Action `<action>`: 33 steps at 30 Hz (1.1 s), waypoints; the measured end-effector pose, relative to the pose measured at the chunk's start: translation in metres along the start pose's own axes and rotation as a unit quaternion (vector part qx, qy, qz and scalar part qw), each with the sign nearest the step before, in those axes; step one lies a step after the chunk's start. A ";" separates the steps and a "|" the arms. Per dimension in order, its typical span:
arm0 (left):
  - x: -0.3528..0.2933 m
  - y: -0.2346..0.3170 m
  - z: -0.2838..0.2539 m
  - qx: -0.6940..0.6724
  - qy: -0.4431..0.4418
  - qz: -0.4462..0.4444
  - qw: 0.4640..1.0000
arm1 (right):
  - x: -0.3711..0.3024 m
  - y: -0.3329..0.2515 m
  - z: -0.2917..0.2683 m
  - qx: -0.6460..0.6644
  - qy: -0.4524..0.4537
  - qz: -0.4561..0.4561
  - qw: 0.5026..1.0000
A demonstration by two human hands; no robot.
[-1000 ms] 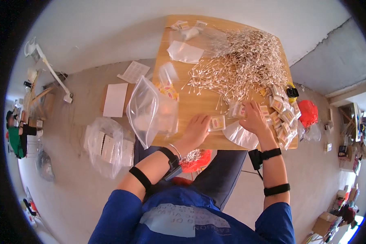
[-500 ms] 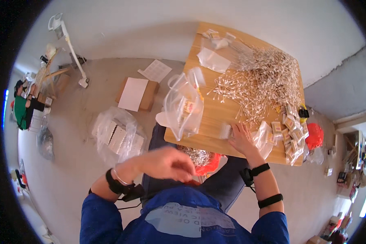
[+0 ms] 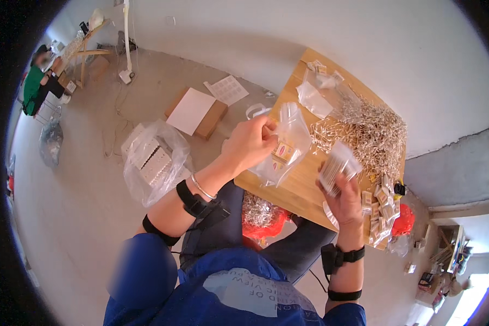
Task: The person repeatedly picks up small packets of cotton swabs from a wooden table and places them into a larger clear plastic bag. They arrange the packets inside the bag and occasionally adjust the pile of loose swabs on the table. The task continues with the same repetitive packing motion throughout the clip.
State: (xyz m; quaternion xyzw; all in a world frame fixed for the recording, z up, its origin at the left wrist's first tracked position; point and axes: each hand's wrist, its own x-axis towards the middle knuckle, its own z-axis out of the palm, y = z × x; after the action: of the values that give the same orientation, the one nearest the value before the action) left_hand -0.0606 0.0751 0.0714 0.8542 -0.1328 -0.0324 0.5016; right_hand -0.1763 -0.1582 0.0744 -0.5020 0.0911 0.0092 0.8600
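My left hand [image 3: 250, 142] pinches the upper edge of a clear plastic bag [image 3: 294, 124] at the table's near left corner. Inside that bag lie small packs [image 3: 280, 154] with yellow and red labels. Off the tabletop, my right hand [image 3: 344, 202] is wrapped round a clear packet of cotton swabs [image 3: 339, 165], tilted, its sticks side by side. Beyond it spreads a large heap of loose cotton swabs [image 3: 377, 133]. Several filled packs [image 3: 383, 209] are piled at the table's right edge, beside my right wrist.
The wooden table [image 3: 296, 185] stands ahead to the right. A red bag of swabs [image 3: 263, 214] is between my legs. On the floor at left are a clear bag of white boxes [image 3: 156, 163] and a cardboard box [image 3: 212, 120]. A person [image 3: 38, 84] sits far left.
My left hand has moved forward and right from over my lap and taken hold of the plastic bag. My right hand has lifted the swab packet off the table.
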 end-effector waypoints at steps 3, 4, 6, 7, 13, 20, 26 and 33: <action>0.002 0.006 0.006 -0.038 0.014 0.018 0.999 | 0.015 -0.030 0.068 0.010 -0.087 -0.029 0.996; 0.001 0.007 0.004 -0.043 0.015 0.013 0.999 | 0.027 -0.028 0.082 0.008 -0.115 -0.018 0.993; 0.002 0.003 0.001 -0.064 0.025 -0.001 0.998 | 0.049 -0.026 0.093 -0.063 -0.150 0.023 0.986; 0.004 -0.002 0.003 -0.081 0.033 -0.010 0.996 | 0.064 -0.019 0.087 -0.132 -0.154 0.052 0.978; 0.002 -0.010 0.008 -0.122 0.057 -0.015 0.991 | 0.071 -0.025 0.083 -0.476 -0.168 0.098 0.858; -0.001 -0.006 0.005 -0.133 0.092 0.004 0.987 | 0.085 -0.017 0.081 -0.641 -0.188 0.134 0.732; -0.001 0.000 0.014 -0.140 0.038 0.040 0.989 | 0.134 0.041 0.031 -0.808 -0.286 -0.120 0.501; 0.006 -0.011 0.006 -0.137 0.000 0.054 0.989 | 0.130 0.053 0.056 -0.863 -0.174 -0.046 0.472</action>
State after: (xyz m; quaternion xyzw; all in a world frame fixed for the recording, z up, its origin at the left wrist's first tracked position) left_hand -0.0540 0.0739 0.0596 0.7694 -0.1725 -0.0229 0.6146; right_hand -0.0461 -0.0937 0.0337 -0.9818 -0.1371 0.1309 -0.0109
